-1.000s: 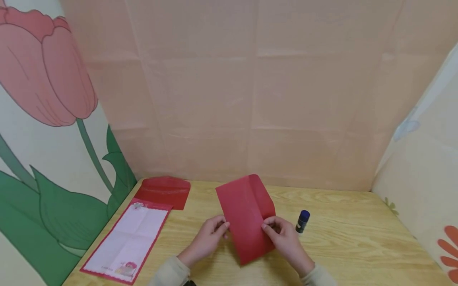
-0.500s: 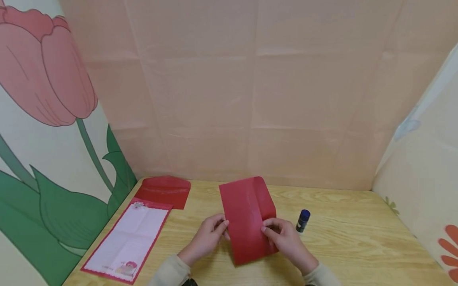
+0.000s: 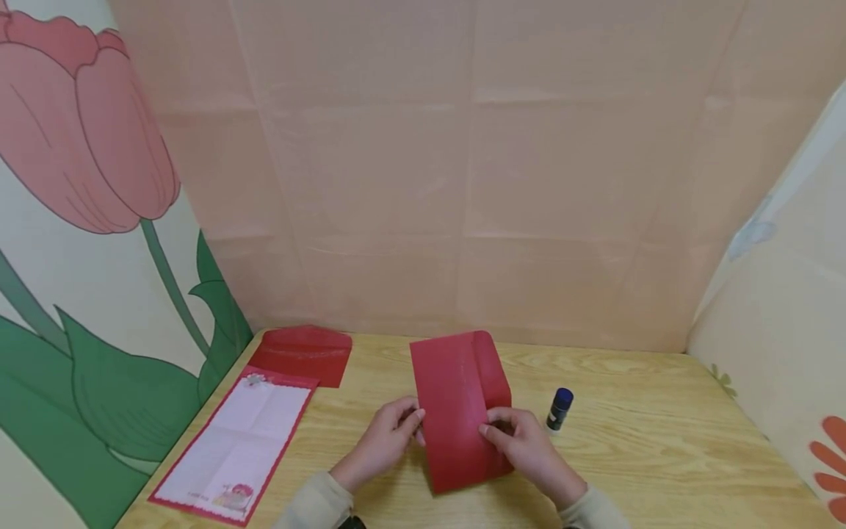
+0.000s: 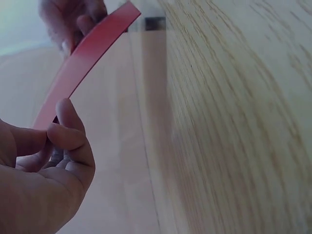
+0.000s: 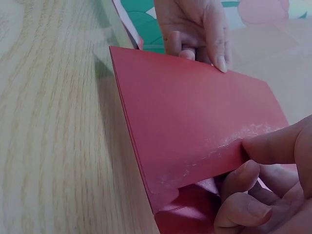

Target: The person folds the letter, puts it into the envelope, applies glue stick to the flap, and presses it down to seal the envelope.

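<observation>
A red envelope (image 3: pixel 456 411) is held up over the table, its flap (image 3: pixel 492 371) folded out on the right. My left hand (image 3: pixel 386 437) pinches its left edge between thumb and fingers. At the opening edge by the flap, my right hand (image 3: pixel 529 448) grips the paper, thumb on the front panel. In the right wrist view the red envelope (image 5: pixel 180 107) shows whitish smears (image 5: pixel 229 139) along that opening, which gapes a little near the right fingers. The left wrist view shows the envelope (image 4: pixel 92 48) nearly edge-on.
A dark-blue-capped glue stick (image 3: pixel 559 409) stands on the wooden table (image 3: pixel 648 441) to the right. At the left lie a second red envelope (image 3: pixel 304 356) and a white letter sheet with red border (image 3: pixel 238 433), overlapping it. A pinkish sheet (image 3: pixel 463 184) hangs behind the table.
The held envelope has turned slightly toward upright, its top shifting a little right and down. Both hands keep their hold, and the right thumb has slid slightly down and left.
</observation>
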{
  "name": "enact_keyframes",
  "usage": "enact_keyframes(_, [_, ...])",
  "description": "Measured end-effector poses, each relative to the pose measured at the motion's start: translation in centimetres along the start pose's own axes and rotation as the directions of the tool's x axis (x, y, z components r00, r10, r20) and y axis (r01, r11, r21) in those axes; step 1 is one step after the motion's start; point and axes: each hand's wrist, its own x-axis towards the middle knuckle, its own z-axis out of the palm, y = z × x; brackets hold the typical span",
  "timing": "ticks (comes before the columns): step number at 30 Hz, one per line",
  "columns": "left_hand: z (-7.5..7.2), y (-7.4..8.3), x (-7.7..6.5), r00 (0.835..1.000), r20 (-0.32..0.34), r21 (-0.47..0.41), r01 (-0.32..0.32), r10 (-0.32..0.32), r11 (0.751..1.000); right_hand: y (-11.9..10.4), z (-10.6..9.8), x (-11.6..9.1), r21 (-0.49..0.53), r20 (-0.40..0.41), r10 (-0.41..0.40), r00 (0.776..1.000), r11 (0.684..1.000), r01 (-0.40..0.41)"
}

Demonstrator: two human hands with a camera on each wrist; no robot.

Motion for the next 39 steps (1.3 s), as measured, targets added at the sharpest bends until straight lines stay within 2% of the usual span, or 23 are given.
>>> enact_keyframes(7, [0.16,-0.25,0.06,1.000,-0.006,0.008,-0.017,0.017,1.000,-0.04,0.32,0.01,0.044,-0.026,0.001,1.000,0.999,0.000])
enact_keyframes(13, [0.33,-0.27,-0.04,1.000,-0.020,-0.001,0.002,-0.002,1.000,0.08,0.58,0.22,0.030,-0.058,0.016,0.998,0.999,-0.014])
enact_keyframes(19, [0.35,-0.15,-0.16,1.000,-0.026,0.005,-0.004,0.004,1.000,0.09,0.22,0.02,0.005,-0.015,0.067,0.998,0.998,-0.067])
enact_keyframes(26, [0.33,0.08,-0.05,0.999,-0.039,0.032,0.020,-0.019,0.999,0.16,-0.05,0.04,0.036,0.030,0.089,0.996,0.995,-0.090])
enact_keyframes(31, [0.30,0.13,-0.01,0.998,-0.029,0.010,0.054,-0.054,0.998,0.39,-0.01,0.21,0.026,0.007,0.077,0.997,0.997,-0.077])
enact_keyframes(39, [0.44,-0.16,0.00,0.998,-0.029,-0.073,0.046,-0.049,0.996,0.59,0.33,0.34,0.002,-0.050,0.073,0.996,0.997,-0.073])
